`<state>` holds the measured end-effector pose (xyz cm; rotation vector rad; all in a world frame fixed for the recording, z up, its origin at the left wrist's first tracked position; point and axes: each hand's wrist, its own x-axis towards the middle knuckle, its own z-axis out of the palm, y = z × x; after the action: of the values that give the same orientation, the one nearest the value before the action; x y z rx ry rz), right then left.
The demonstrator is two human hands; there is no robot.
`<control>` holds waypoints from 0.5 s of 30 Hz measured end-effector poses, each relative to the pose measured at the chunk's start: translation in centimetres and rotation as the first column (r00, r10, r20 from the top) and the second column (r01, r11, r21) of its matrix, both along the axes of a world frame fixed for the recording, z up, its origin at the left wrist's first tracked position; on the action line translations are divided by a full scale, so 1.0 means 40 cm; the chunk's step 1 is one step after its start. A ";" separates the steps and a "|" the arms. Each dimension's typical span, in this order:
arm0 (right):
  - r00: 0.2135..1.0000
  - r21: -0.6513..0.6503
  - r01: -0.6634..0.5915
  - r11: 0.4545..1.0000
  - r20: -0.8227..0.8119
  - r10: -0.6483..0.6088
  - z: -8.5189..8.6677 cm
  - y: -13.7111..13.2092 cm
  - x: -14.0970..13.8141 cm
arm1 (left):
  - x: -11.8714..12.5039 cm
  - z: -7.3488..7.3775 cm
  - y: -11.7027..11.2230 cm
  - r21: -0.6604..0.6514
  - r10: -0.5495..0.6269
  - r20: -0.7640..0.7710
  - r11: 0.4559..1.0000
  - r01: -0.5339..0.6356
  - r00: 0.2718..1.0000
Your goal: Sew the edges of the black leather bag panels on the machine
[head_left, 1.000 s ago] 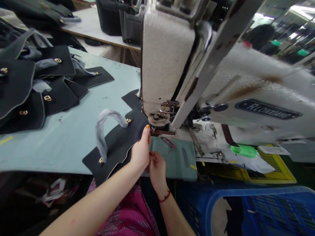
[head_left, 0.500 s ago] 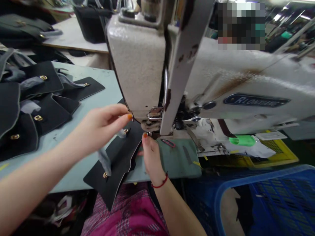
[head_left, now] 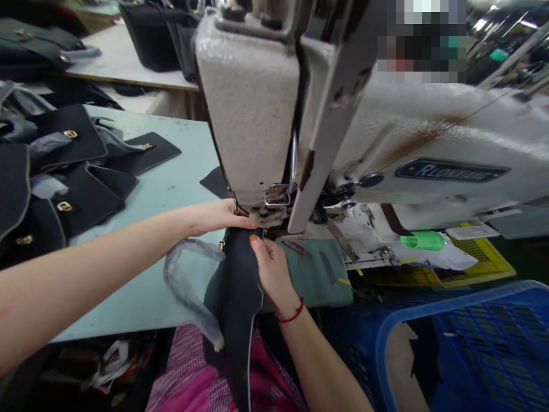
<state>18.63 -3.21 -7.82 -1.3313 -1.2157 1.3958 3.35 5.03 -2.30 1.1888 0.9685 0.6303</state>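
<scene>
A black leather bag panel (head_left: 240,274) with a pale cut edge runs from under the sewing machine's head (head_left: 249,114) down over my lap. A curved handle (head_left: 184,280), wrapped in cloudy plastic film, is attached to it by small gold fittings. My left hand (head_left: 214,217) grips the panel close to the presser foot, thumb on top; its other fingers are partly hidden behind the machine head. My right hand (head_left: 272,263) pinches the panel's right edge just in front of the foot, with the thumb on top and the fingers mostly out of sight.
Several black bag pieces (head_left: 94,189) with gold fittings are piled on the pale table (head_left: 171,200) at left. Finished-looking black bags (head_left: 148,37) stand behind. Pink-handled snips (head_left: 295,247) lie right of my hands. A blue crate (head_left: 386,326) stands at lower right, a yellow one (head_left: 484,274) beyond.
The panel has turned, its near end swinging right and over my lap. My left hand has moved right and lower, closer to the presser foot. My right hand stays by the edge.
</scene>
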 end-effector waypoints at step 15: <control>0.953 -0.059 -0.303 0.951 0.007 0.304 0.053 -0.105 0.144 | -0.113 -0.173 -0.243 0.477 0.694 -0.230 0.692 -0.543 0.682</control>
<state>24.37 -7.43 -5.70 -1.2320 -1.4478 1.6474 -1.18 -4.69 -9.21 1.3372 1.7082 1.2056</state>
